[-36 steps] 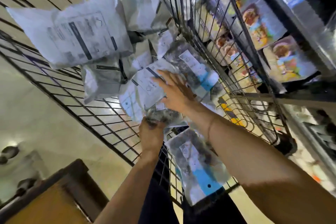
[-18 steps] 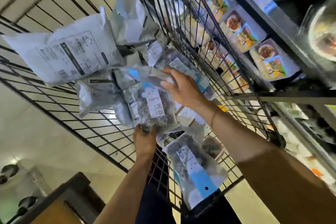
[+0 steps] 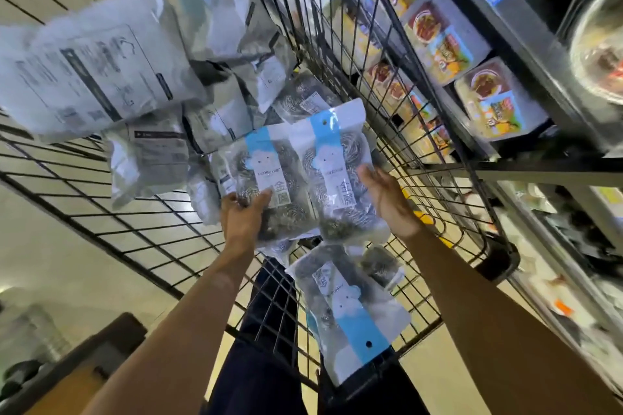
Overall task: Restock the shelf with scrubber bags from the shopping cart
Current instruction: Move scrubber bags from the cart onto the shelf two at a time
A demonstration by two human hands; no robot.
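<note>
Moved since half a second ago: two bags that lay bunched under the right hand are now raised off the pile and fanned side by side, blue header strips upward.

Item 1, left scrubber bag [image 3: 269, 175]: clear pouch of steel-wool coils, upright, over the middle of the shopping cart [image 3: 445, 212]. The left hand [image 3: 241, 219] grips its lower left corner, thumb curled across the front and fingers hidden behind.

Item 2, right scrubber bag [image 3: 337, 172]: same kind, touching item 1 along its left edge and slightly overlapping it. The right hand [image 3: 387, 202] lies along its right edge, fingers fairly straight and pressed to the pouch, not curled round it.

Item 3, third scrubber bag [image 3: 350, 310]: lies flat at the near edge of the cart, just below both hands, header strip toward the person, untouched.

Item 4, grey mailer packages [image 3: 97, 77]: heaped across the far and left side of the cart, behind the held bags.

Item 5, shelf [image 3: 539, 54]: just beside the cart's right wall, with boxed food packs [image 3: 499, 101] in a row on it.
</note>
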